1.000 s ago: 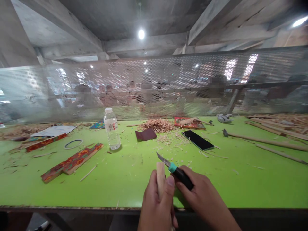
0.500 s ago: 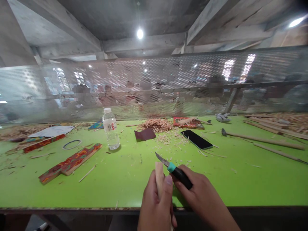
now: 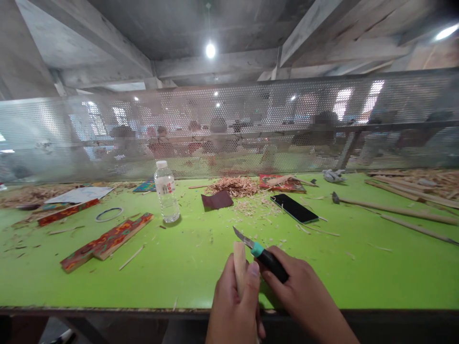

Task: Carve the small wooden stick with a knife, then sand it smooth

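Note:
My left hand (image 3: 234,298) is wrapped round a pale wooden stick (image 3: 239,267), its squared upper end pointing up and away from me. In my right hand (image 3: 292,282) is a carving knife (image 3: 270,264) with a black handle and a teal collar. The knife's blade (image 3: 243,236) points up and to the left, just above the top end of the stick; whether it touches the wood I cannot tell. My left thumb lies along the stick's right side, close to the knife handle. The stick's lower part is mostly hidden by my left hand.
On the green table (image 3: 193,282) stand a water bottle (image 3: 167,196) and, farther right, a black phone (image 3: 294,208). Wood shavings (image 3: 234,185) are heaped behind brown sandpaper (image 3: 217,200). A painted board (image 3: 107,241) lies left, long wooden sticks (image 3: 398,209) right. A perforated screen (image 3: 251,129) closes the back.
The whole view has shifted slightly, so everything appears a little farther right. My hands, the stick and the knife keep nearly the same pose.

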Motion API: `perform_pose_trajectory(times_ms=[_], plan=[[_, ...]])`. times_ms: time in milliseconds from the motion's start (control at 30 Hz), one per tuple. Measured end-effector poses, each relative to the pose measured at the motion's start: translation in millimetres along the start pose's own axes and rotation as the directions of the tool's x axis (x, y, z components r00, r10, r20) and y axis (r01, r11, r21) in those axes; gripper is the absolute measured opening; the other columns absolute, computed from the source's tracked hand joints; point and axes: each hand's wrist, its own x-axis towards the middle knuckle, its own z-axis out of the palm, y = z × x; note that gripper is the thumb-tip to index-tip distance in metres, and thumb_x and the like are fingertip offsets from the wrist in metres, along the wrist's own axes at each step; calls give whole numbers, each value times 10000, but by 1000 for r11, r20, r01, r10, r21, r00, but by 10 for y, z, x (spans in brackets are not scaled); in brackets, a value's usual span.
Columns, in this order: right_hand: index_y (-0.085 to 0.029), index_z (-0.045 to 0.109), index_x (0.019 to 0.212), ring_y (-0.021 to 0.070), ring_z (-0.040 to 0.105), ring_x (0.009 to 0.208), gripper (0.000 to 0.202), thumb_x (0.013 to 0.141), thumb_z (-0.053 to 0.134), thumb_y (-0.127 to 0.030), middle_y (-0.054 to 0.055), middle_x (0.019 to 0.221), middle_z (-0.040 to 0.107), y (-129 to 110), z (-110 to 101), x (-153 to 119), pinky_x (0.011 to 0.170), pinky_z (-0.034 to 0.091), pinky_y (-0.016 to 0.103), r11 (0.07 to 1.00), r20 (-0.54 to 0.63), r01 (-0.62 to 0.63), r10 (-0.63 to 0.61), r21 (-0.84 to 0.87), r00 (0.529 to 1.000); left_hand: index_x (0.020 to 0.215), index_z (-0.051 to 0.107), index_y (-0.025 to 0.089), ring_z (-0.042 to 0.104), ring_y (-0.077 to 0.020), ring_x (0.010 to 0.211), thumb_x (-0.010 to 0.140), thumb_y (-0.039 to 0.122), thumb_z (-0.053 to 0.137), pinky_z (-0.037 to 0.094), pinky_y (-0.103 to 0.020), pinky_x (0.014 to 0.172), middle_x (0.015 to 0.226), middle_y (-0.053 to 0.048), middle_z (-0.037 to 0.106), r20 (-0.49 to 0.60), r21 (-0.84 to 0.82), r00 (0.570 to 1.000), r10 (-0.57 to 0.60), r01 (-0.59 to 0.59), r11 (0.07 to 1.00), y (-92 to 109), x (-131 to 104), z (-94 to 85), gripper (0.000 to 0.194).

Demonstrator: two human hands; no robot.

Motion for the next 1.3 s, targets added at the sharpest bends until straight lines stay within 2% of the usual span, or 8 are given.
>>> perform_pose_trajectory(times_ms=[400, 767, 1300], plan=[[-248, 612, 913, 223, 661, 687, 182, 947, 475, -363, 23, 768, 714, 18, 11, -1, 629, 397, 281, 1000, -17, 4, -4, -2, 1000, 1318, 537, 173, 413, -90, 404, 915, 732, 568, 370, -169, 353, 640, 67, 483, -37, 55, 999, 16, -14, 998, -45, 16, 13, 690], [-241, 621, 933, 235, 658, 711, 214, 958, 459, -378, 31, 789, 713, -17, 3, -12, 660, 414, 305, 1000, -12, -13, 13, 5, 1000, 1335, 525, 171, 410, -93, 416, 942, 660, 576, 393, -173, 377, 640, 70, 471, -37, 67, 999, 30, -27, 997, -25, 8, 24, 629], [-226, 642, 954, 221, 662, 708, 195, 947, 486, -343, 33, 796, 722, 13, 15, -18, 652, 422, 288, 1000, -23, 7, -7, 5, 1000, 1337, 553, 174, 422, -107, 409, 951, 680, 550, 406, -195, 392, 636, 61, 492, -32, 100, 999, 37, -34, 994, -47, 11, 11, 636]])
